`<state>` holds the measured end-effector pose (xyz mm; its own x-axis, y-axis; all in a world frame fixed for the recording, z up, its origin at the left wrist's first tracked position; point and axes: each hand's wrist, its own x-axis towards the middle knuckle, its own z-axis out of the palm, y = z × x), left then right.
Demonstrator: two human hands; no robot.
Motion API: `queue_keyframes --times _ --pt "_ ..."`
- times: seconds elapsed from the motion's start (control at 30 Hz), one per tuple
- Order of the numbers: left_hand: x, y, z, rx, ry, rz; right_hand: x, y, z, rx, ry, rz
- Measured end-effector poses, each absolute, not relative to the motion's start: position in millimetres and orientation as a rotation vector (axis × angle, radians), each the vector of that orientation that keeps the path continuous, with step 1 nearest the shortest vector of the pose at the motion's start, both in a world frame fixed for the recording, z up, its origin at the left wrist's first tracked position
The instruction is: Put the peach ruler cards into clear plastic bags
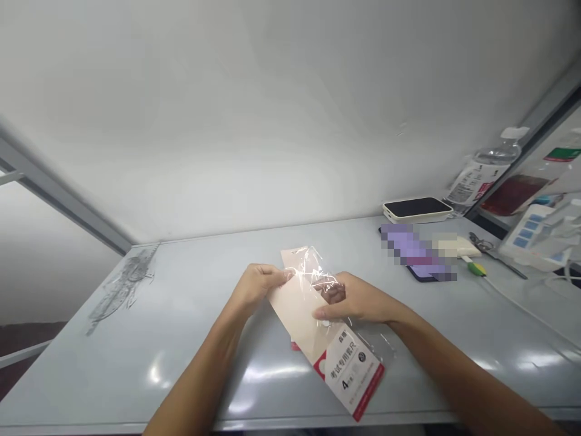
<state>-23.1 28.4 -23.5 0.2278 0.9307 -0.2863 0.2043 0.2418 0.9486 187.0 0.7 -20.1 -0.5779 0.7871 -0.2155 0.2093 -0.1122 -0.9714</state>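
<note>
Fingers of the left hand are pinching the upper end of a clear plastic sleeve along with the pale card strip inside it. The right hand is lying across the sleeve with its fingers pressed together, though whether they are gripping or only pressing is impossible to tell. The packet looks light and thin, its film soft and slippery, and its card only a little stiffer, so the card's long edges seem the surest place to take hold. It is slanting between both hands, with its red-and-white printed label pointing down toward the person, above or touching the grey desk; I cannot tell which. Farther off, a blurred phone is lying on the desk near a cream-and-black device, a pair of scissors and a plastic water bottle.
</note>
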Motion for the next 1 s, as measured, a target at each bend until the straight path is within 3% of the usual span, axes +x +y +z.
queue_keyframes --times 0.13,0.3,0.5,1.0 --pt "-14.3 24.0 -24.8 1.333 1.406 0.951 183.2 1.3 -24.8 -1.107 -1.563 1.813" --pt "-10.6 20.7 -14.4 1.145 1.093 1.014 182.8 5.6 -31.0 -1.119 -1.381 1.734" --pt "-6.4 14.7 -16.5 1.240 0.873 0.640 185.8 8.7 -29.6 -1.113 -1.225 1.573" --pt "2.6 8.8 -33.6 1.586 1.397 1.008 177.6 5.0 -32.3 -0.957 -1.163 1.648"
